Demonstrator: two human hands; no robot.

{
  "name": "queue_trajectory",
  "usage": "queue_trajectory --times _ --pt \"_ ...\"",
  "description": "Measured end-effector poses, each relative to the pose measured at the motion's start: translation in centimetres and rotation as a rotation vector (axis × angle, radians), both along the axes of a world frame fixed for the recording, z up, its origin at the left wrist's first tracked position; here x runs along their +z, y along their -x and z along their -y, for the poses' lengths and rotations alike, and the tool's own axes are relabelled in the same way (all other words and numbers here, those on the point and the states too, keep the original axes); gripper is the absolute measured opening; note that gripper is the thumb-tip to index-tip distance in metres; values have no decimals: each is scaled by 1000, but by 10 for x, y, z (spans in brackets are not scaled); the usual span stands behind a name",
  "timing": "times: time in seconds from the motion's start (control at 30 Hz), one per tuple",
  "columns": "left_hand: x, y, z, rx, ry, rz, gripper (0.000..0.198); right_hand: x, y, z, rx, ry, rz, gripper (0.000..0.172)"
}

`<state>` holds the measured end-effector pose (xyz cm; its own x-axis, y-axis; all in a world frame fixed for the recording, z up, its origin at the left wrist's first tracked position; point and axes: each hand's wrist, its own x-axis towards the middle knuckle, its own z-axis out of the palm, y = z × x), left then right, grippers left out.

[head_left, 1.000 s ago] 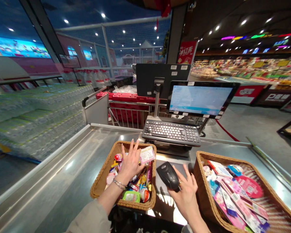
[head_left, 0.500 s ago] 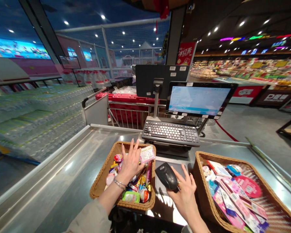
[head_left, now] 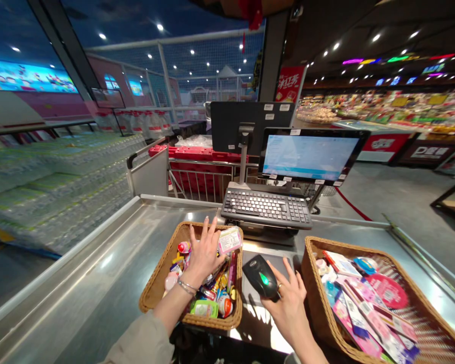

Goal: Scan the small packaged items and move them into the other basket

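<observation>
My left hand (head_left: 202, 255) hovers over the left wicker basket (head_left: 155, 288) and pinches a small pink packet (head_left: 229, 240) between thumb and forefinger, the other fingers spread. The basket is full of small colourful sweets and toys. My right hand (head_left: 288, 298) grips a black handheld barcode scanner (head_left: 261, 276), which shows a green light on top and points toward the pink packet. Both hands are above a steel checkout counter (head_left: 98, 283).
A second wicker basket (head_left: 313, 283) at the right holds several flat pink and blue packets. Behind the baskets stand a keyboard (head_left: 266, 207), a lit touchscreen (head_left: 310, 155) and a dark customer display (head_left: 250, 121). Stacked bottled water (head_left: 53, 187) fills the left. A red cart is behind the railing.
A green light has come on atop the scanner. Both hands have barely shifted; the left still holds the pink packet.
</observation>
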<state>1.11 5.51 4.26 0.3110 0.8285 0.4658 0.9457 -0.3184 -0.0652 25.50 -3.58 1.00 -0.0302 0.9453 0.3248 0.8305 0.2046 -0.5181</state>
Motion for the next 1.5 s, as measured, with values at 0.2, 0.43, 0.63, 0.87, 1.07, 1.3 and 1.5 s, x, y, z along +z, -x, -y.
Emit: queue_trajectory --times 0.2,0.43,0.63,0.87,1.07,1.3,1.5 --pt "-1 -2 -3 -2 -7 4 54 2 0 0 1 0 -2 27" --pt "3 -8 -6 -43 4 16 56 -2 -7 2 -48 -33 25 23" --pt "9 -20 -8 -103 26 22 60 -6 -17 6 -103 -78 45 27" --pt "15 -39 -10 -163 28 3 67 -6 -31 14 -187 -168 42 32" --pt "16 -55 -13 -211 21 -5 68 -9 -43 22 -225 -148 9 27" --pt "19 -76 -14 -274 -6 -11 63 -10 -55 33 -302 -107 -27 29" --pt "19 -94 -17 -336 3 -9 65 -9 -67 43 -374 -138 -9 26"
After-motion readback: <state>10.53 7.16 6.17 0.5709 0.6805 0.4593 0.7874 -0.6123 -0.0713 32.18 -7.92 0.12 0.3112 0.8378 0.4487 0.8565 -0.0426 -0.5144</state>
